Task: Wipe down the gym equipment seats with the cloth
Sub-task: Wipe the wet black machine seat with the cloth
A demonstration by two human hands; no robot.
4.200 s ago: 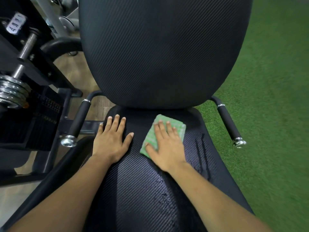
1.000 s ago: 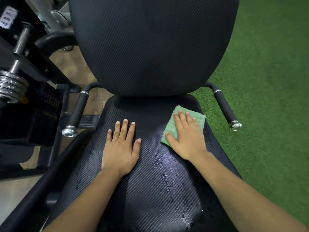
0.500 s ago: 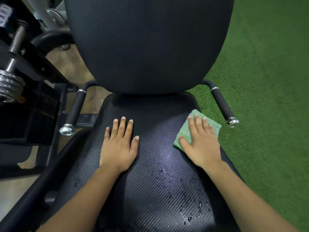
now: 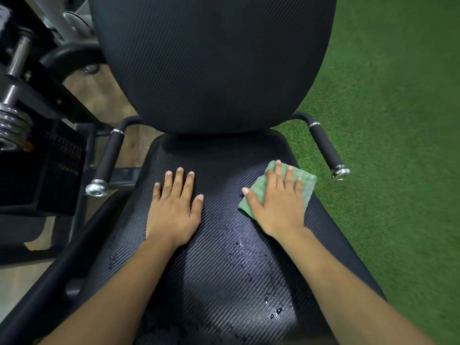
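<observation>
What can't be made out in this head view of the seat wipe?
Head view only:
- Green checked cloth: mostly covered by the right hand.
- Black textured seat pad: front cut off by the bottom edge, part under the left hand.
- Black padded backrest: top cut off by the upper edge.
- Silver weight plates: cut by the left edge, blurred.

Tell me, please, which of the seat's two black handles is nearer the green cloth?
The right handle, over the green turf: the cloth lies at that edge of the seat, whereas the left handle is across the seat, by the wooden floor.
</observation>
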